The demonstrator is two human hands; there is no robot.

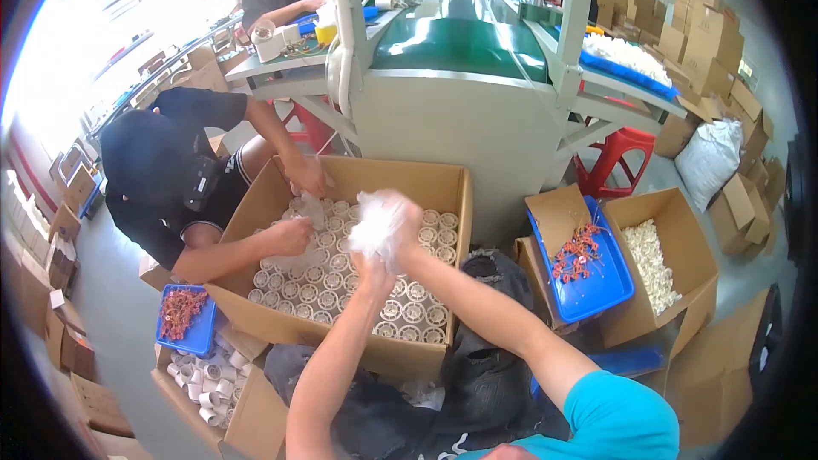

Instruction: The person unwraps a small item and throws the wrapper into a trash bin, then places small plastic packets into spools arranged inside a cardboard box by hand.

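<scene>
My right hand point(409, 221) is closed on a crumpled, translucent white plastic bag point(373, 223), slightly smeared by motion. Just below it, my left hand point(373, 271) grips the lower part of the same bag, its fingers partly hidden. Both hands are above a large open cardboard box point(341, 342). Rows of round white plastic parts point(319, 285) with spoked tops fill the box's layer. A co-worker crouches at its left side, with both hands point(294, 237) over the box, near another piece of thin clear plastic point(311, 209).
On the right, a blue tray point(609, 283) holds red-wired parts, beside a box of small cream parts point(652, 264). Another blue tray point(203, 332) and a box of white cylindrical pieces point(209, 383) stand at left. Ahead is a green conveyor point(460, 34); a red stool point(618, 158) stands right.
</scene>
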